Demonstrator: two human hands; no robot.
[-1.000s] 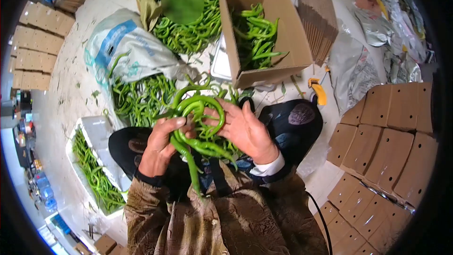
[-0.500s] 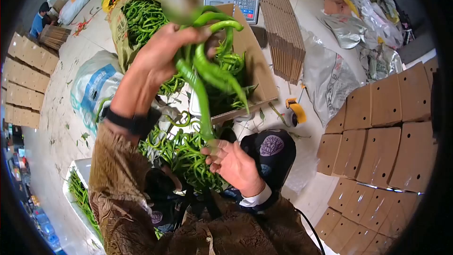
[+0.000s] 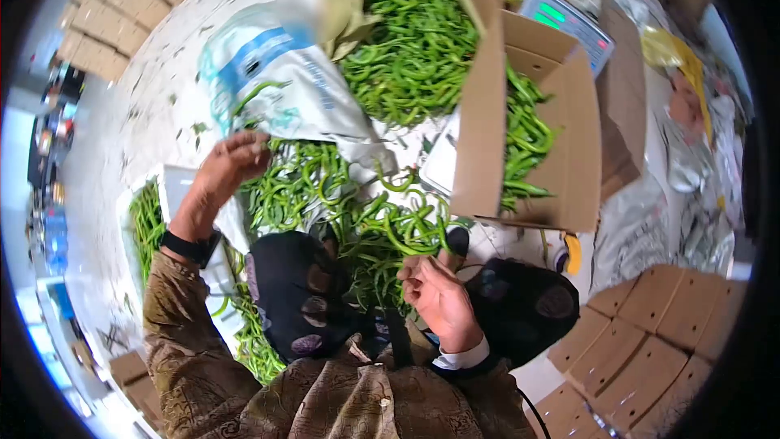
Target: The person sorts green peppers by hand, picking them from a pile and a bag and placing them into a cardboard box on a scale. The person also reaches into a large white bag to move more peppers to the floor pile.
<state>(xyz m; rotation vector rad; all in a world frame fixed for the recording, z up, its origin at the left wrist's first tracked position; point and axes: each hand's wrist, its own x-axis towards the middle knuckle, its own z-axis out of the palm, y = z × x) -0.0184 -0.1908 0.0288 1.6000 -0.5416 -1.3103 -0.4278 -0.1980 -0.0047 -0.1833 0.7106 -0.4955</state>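
Note:
My left hand [image 3: 231, 164] is over the left edge of a heap of green peppers [image 3: 301, 179], its fingers bunched together; whatever is between them is hidden. Beyond it a single curved pepper [image 3: 262, 93] lies on a white and blue plastic bag [image 3: 301, 77]. My right hand [image 3: 443, 299], palm up with loosely curled fingers, is over the near right side of the heap, between my knees, with no pepper in it. Right of the heap stands an open cardboard box [image 3: 569, 146], tilted in view, with green peppers [image 3: 524, 134] inside.
A large open sack of peppers [image 3: 414, 32] stands behind the heap. A scale display [image 3: 566, 26] is behind the box. A white crate [image 3: 171, 187] is at left, a yellow tape dispenser [image 3: 574, 254] at right. Stacked cartons [image 3: 642, 358] fill the lower right.
The view has turned left and down. The long green peppers that were in my left hand are gone from it, and that hand has moved from near the box to the heap's left side.

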